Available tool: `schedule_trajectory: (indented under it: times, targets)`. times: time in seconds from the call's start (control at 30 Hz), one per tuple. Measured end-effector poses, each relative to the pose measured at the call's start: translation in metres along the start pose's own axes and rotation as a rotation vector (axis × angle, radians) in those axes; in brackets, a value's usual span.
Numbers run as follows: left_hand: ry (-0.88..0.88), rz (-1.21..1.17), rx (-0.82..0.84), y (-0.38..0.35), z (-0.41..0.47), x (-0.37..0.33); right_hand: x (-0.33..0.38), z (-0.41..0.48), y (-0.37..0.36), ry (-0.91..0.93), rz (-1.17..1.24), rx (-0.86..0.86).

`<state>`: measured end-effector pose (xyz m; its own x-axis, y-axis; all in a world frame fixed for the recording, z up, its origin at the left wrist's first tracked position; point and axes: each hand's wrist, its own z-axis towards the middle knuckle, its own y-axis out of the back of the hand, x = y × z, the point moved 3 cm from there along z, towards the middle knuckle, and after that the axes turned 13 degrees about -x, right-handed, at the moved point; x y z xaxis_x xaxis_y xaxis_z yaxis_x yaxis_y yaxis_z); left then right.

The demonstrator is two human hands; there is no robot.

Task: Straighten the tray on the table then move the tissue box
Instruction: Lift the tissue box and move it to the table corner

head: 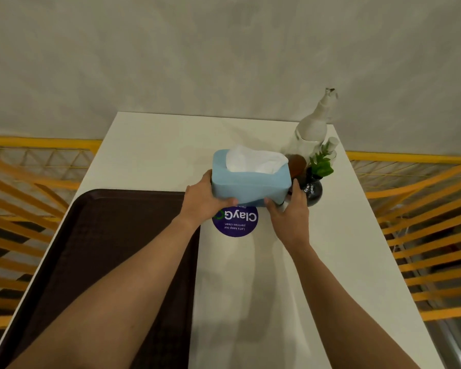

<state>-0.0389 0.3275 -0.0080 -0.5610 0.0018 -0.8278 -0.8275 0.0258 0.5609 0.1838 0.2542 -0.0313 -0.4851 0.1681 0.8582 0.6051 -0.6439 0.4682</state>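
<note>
- Both hands grip the tissue box (249, 186), one at each short end.
- Left hand (202, 199): palm against the box's left end, fingers curled under its near lower edge, thumb up the side. Closed on the box.
- Right hand (292, 213): at the right end, fingertips on the near lower corner, thumb up along the right side. Also closed on the box.
- Box is light blue w/ white tissue (253, 159) puffing out the top opening. Sits approx mid-bench, slightly skewed, right end lower in view. Can't tell if it rests on the bench or is just off it.
- Box's near edge overlaps the top of a round purple sticker (236, 223) on the bench; sticker text reads upside down.
- Tray (91, 249): dark brown, flat on the left part of the white bench (277, 288), long side running along the bench's left edge. Left forearm crosses over its right side. Tray's far right corner is just beside the left hand.
- Right of the box, touching or nearly so: small dark round vase (313, 190) w/ green plant (321, 163). Right thumb is just beside the vase.
- Behind the vase: brown rounded item (296, 163), partly hidden by the box; can't tell what it is.
- Far right corner: white bottle (313, 126), tall narrow neck.
- Yellow railing (24, 182) both sides of the bench; grey wall behind.
</note>
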Motion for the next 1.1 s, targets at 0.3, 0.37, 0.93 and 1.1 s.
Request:
schedule_trajectory:
  times: [0.3,0.37,0.93,1.1]
  targets:
    - [-0.023,-0.031,-0.024,0.000,0.004,0.000,0.002,0.006,-0.010,-0.003,0.080,0.030]
    - [-0.028,-0.048,-0.026,0.004,0.007,0.000,0.004,0.006,-0.012,-0.009,0.086,0.040]
    - [-0.129,-0.075,-0.140,0.109,0.045,0.042,0.088,-0.016,-0.086,0.099,0.149,0.094]
    - [-0.145,-0.065,-0.169,0.168,0.064,0.072,0.128,-0.036,-0.139,0.130,0.150,0.087]
